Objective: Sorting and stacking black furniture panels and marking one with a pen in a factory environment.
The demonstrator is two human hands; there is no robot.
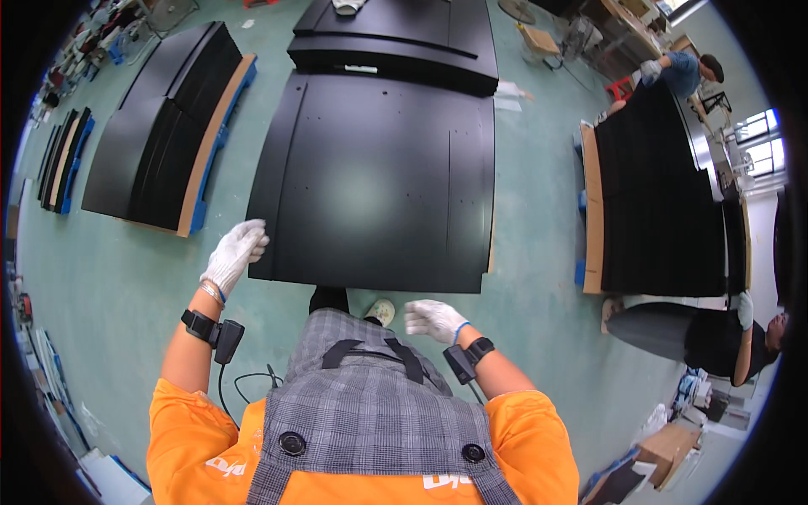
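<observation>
A large black flat panel [370,194] with small holes and a narrow slot lies on a stack in front of me. Beside its near left corner is my left hand [238,252], in a white knit glove, fingers curled together. I cannot tell whether the fingertips touch the panel's edge. My right hand [432,321], gloved in white too, hovers just short of the near edge, right of the middle. Its fingers are bent closed, and nothing shows in them. At the far end, a second stack of black panels [396,29] carries a white glove [348,7].
Stacked black panels [160,126] stand on a blue pallet [220,139] at left, with a smaller stack [66,160] beyond. At right, two people, one at the far end [686,74] and one nearer [720,343], are beside another black stack [656,194]. Cardboard [665,450] lies lower right.
</observation>
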